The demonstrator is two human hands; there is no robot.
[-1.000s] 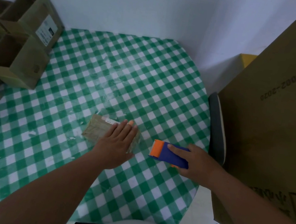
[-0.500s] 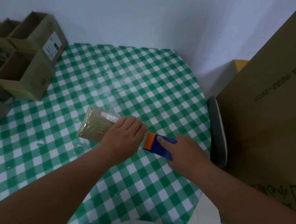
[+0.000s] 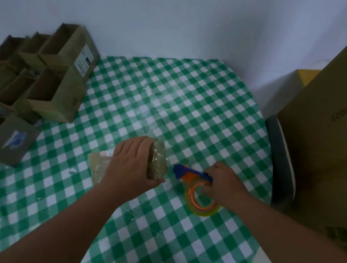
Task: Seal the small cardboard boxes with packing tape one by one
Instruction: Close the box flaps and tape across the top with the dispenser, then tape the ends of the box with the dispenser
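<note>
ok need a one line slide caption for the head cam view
Left hand grips a small cardboard box tilted up off the checked tablecloth while the right hand holds the tape dispenser.

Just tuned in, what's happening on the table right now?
A person is taping a small cardboard box on the green checked table. The left hand grips the box, tilted up on edge; the right hand holds the blue and orange tape dispenser right beside it. Open boxes wait at the left.
</note>
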